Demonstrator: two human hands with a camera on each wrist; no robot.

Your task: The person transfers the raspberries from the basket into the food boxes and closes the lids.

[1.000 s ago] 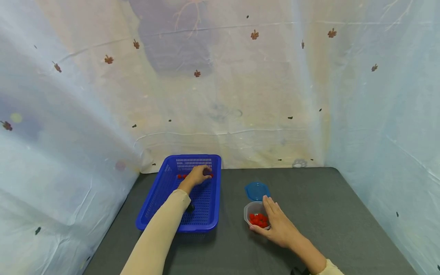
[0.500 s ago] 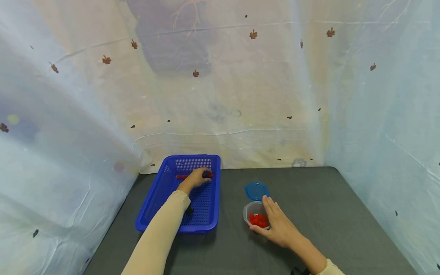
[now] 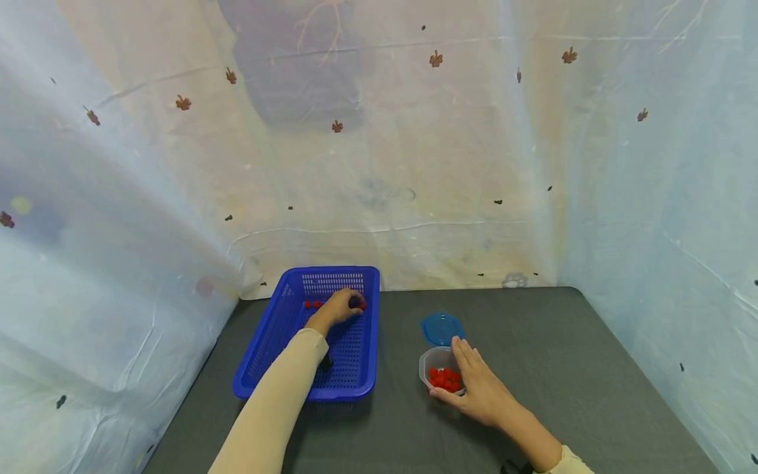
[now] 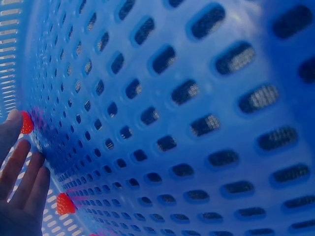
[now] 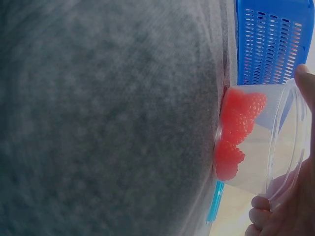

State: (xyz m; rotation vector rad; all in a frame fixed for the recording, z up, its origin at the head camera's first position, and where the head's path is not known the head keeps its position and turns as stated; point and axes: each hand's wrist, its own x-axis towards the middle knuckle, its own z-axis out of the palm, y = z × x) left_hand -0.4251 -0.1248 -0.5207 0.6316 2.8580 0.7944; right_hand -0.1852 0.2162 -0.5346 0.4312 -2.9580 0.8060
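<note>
My left hand (image 3: 337, 307) reaches into the blue basket (image 3: 370, 368), its thumb and fingertips around a red raspberry (image 3: 362, 305) by the far right wall. In the left wrist view that raspberry (image 4: 26, 123) shows beside the thumb tip, low on the basket floor. Another raspberry (image 4: 65, 203) lies past the fingers. My right hand (image 3: 485, 392) holds a clear plastic tub (image 3: 435, 355), thumb on the near side and fingers on the far side. Several raspberries (image 5: 236, 128) lie in the bottom of the tub, seen through its wall in the right wrist view.
A blue lid (image 3: 443, 328) lies on the dark table (image 3: 562, 368) just behind the tub. More raspberries (image 3: 312, 305) sit along the basket's far end, left of my left hand. A patterned plastic sheet (image 3: 391, 164) rises behind and at both sides of the table.
The left thumb and fingers have drawn together around the raspberry, which has shifted slightly toward me. My right hand and the tub stay where they were.
</note>
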